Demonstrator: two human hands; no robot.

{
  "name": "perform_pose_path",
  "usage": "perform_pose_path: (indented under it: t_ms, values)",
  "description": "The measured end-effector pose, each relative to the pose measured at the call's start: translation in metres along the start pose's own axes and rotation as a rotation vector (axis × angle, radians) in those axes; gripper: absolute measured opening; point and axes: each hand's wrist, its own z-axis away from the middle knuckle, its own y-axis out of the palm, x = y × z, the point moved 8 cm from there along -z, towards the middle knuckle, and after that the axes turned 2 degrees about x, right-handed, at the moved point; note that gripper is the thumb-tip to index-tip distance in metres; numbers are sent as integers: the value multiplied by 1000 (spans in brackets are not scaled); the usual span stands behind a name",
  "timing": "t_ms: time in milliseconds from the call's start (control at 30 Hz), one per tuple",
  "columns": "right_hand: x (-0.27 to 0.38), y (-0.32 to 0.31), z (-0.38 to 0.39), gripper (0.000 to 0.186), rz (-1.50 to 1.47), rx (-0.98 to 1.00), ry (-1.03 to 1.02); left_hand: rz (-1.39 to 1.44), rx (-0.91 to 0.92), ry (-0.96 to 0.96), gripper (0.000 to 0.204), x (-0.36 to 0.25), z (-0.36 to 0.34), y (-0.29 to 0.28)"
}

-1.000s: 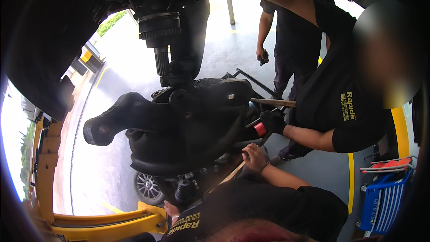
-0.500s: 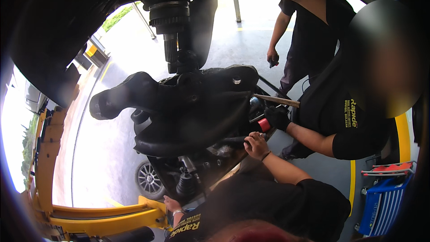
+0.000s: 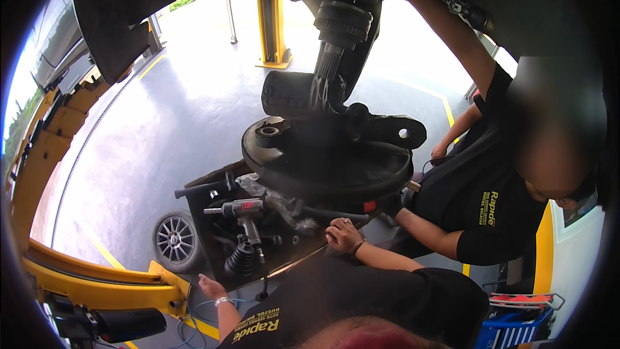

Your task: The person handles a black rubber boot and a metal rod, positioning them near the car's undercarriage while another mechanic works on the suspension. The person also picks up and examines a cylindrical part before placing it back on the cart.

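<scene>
My right hand (image 3: 342, 234) has bent fingers at the near edge of a dark tool tray (image 3: 213, 252); what they hold, if anything, I cannot make out. My left hand (image 3: 210, 288) is open, low left of the tray. An impact wrench (image 3: 248, 216), rubber boot (image 3: 237, 260) and plastic bag (image 3: 284, 203) lie in the tray. Above it sits a black knuckle with a round backing plate (image 3: 323, 168), beneath a splined shaft (image 3: 326, 77) from the vehicle. A co-worker's gloved hand (image 3: 391, 209) is by a red-ended tool (image 3: 369, 207), partly hidden under the plate.
A co-worker (image 3: 484, 187) leans in from the right with a raised arm; another's arm (image 3: 440, 148) shows behind. A yellow lift arm (image 3: 110, 278), hoses (image 3: 190, 333) and a loose wheel (image 3: 171, 239) are at lower left, a yellow post (image 3: 271, 26) at back, a blue cart (image 3: 516, 323) at lower right.
The view has shifted, showing more tray and the impact wrench. The knuckle appears turned and further right. The standing co-worker is now mostly hidden behind the leaning one. My hands appear lower.
</scene>
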Motion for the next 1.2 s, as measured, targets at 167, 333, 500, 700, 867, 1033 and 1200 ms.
perform_pose_path:
  t_ms: [167, 333, 500, 700, 867, 1033, 1200]
  values:
    - [0, -5, -13, 15, 3, 2, 0, 25, -17, 24, 68, 3, -1, -1]
    - [-6, 0, -11, 14, 5, 16, 6, 71, -22, -19, 67, 22, -7, 3]
    - [-2, 7, -6, 15, 19, 69, -13, 105, -37, -83, 64, 28, -9, 3]
    - [5, -1, -10, 15, 19, 11, -23, -92, -24, 147, 62, 10, -8, 0]
    - [-7, -11, -12, 16, 50, -53, 18, -141, 33, 61, 58, 23, -24, 8]
    - [-13, -17, -12, 17, 64, -112, 1, -408, 146, -69, 53, 59, -49, 18]
    - [-16, -15, -11, 17, 64, -112, 7, -579, 108, 51, 41, 60, -58, 24]
